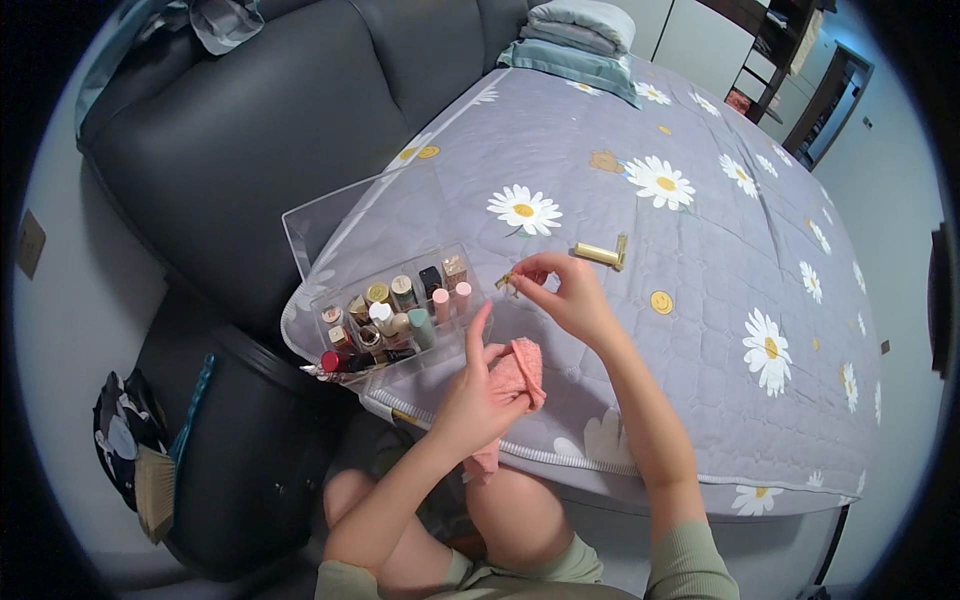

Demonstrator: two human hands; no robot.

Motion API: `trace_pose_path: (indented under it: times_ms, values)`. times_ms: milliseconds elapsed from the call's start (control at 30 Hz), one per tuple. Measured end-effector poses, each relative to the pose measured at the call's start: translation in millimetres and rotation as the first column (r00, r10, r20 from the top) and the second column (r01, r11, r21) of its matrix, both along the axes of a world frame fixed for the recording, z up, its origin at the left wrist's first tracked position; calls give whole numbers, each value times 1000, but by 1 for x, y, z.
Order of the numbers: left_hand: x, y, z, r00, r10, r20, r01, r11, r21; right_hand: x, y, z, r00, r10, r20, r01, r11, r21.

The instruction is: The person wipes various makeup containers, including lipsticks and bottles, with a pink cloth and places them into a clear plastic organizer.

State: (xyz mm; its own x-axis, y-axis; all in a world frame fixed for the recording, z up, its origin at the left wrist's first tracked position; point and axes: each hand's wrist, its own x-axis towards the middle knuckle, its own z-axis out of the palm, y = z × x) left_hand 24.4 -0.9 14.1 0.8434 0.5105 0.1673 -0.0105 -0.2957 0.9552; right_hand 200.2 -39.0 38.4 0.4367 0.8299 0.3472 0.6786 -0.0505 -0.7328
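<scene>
My left hand (484,390) holds a pink cloth (519,371), its index finger stretched out towards a clear plastic organizer. Between the thumb and fingers of my right hand (559,289) is a small gold-coloured item (505,281); its exact kind is not clear. The organizer (480,326) sits on the bed corner to the left of my hands with its clear lid (289,232) raised. Lipsticks and other cosmetics stand in it, among them a green-capped tube (421,328) and two pink-capped tubes (441,306). A gold-coloured tube with an L-shaped end (598,253) lies on the bed beyond my right hand.
The bed has a grey quilted cover with daisies (712,277). Its dark padded headboard (247,150) rises at the left. Folded bedding (581,30) is stacked at the far end. A dark nightstand (247,450) and a brush with pale bristles (154,491) are at lower left.
</scene>
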Motion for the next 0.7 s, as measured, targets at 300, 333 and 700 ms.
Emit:
trace_pose_path:
  times_ms: [300, 333, 700]
  values:
    - [-13, -13, 5, 997, 76, 21, -76, 997, 26, -53, 3, 44, 987, 133, 88, -134, 991, -4]
    - [-15, -14, 8, 996, 79, 26, -79, 997, -28, -57, 5, 46, 987, 132, 92, -132, 991, -6]
    - [-25, 0, 10, 998, 19, 66, -18, 1000, -8, -61, 19, 30, 986, 140, 92, -147, 986, 76]
